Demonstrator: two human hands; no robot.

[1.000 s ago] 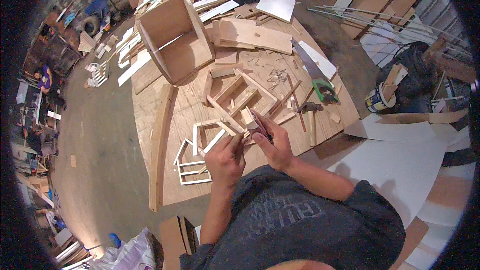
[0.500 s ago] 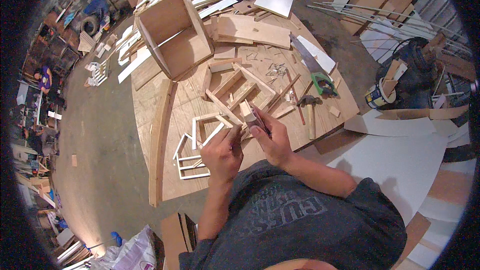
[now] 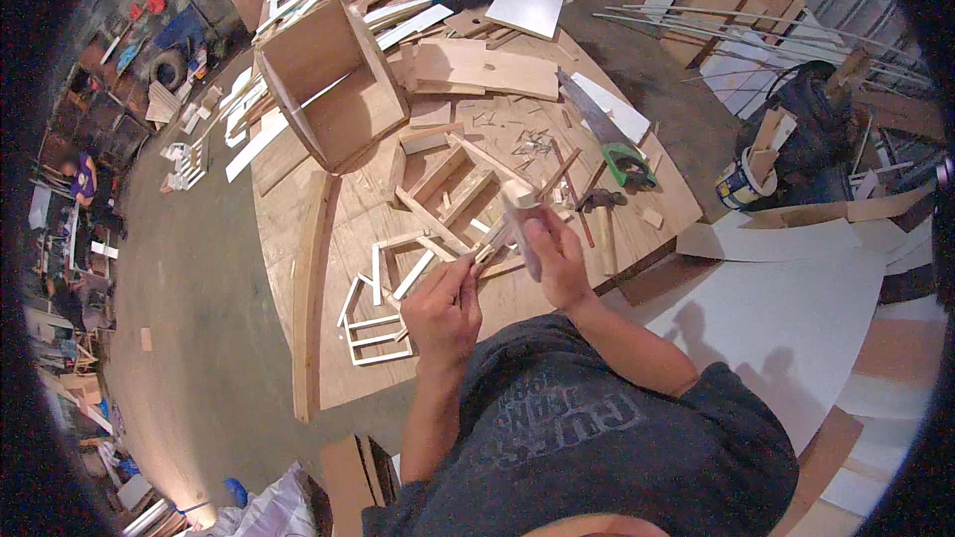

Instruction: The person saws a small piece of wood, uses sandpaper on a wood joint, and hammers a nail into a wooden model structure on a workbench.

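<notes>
My right hand [image 3: 562, 264] is closed around a pale wooden block [image 3: 516, 193] with a brownish sheet along it, which looks like a sanding block. My left hand [image 3: 443, 310] pinches a thin wooden strip [image 3: 486, 249], whose end points up toward the block. The block stands just above and right of the strip, a little blurred. Under and beyond both hands lie a raw-wood frame with inner slats [image 3: 438, 176] and, to the left, a small white house-shaped frame [image 3: 378, 340].
The plywood table [image 3: 353, 229] bears an open wooden box [image 3: 333, 85], a green-handled saw [image 3: 624, 164], a hammer [image 3: 605, 229], loose nails [image 3: 532, 144] and stacked offcuts. A long timber [image 3: 310, 308] edges its left side. A bucket [image 3: 744, 182] stands right; another person [image 3: 85, 177] is far left.
My right hand with the block has moved up and right, away from my left hand. The left hand still holds the strip, and the whole view has shifted slightly.
</notes>
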